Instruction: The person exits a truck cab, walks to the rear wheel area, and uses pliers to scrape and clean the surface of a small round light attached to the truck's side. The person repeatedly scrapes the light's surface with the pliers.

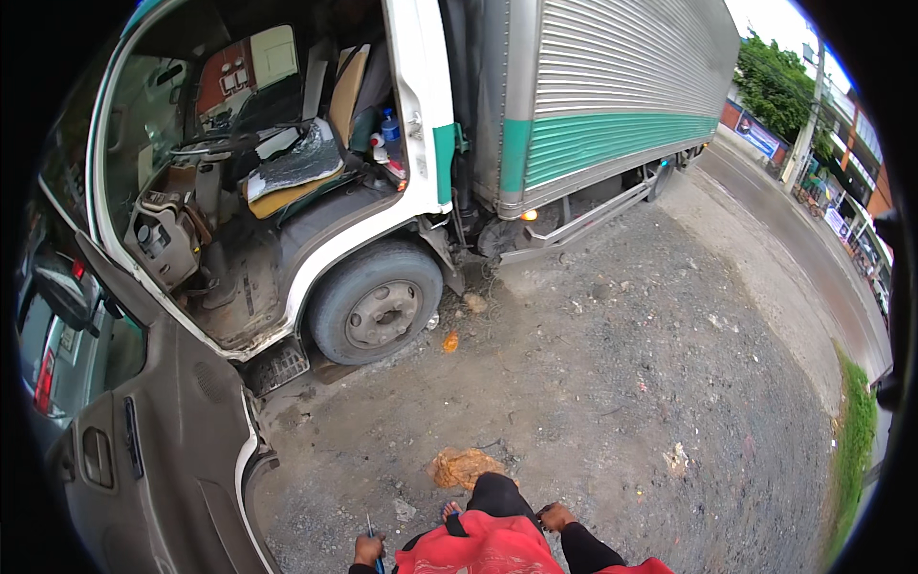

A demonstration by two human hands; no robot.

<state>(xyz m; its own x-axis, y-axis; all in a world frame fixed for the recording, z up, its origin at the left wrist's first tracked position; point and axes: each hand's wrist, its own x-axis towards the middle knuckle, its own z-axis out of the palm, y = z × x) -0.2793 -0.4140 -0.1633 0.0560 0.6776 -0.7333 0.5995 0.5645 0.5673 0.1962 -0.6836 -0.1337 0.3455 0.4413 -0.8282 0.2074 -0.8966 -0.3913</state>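
My left hand (368, 550) is closed low at the lower edge, around a thin tool (370, 524) with a narrow metal shaft pointing up and a bit of blue below, like a screwdriver. Beside my right thigh hangs my right hand (557, 517), its fingers curled; whatever they may hold is hidden. Neither hand touches the truck. Ahead of me stands the truck cab (316, 258), white with green, its brown-grey door (182, 430) swung open at my left. A silvery cover lies over the yellowish seat (296, 163) inside. The front wheel (378, 301) is below.
A ribbed cargo box (622, 96) with a green band extends back right. Gravel ground (574, 383) holds an orange-brown flattened patch (464, 467), a small orange scrap (450, 342) and a stone (474, 302). The road (803, 230) and grass strip (854, 450) run along the right.
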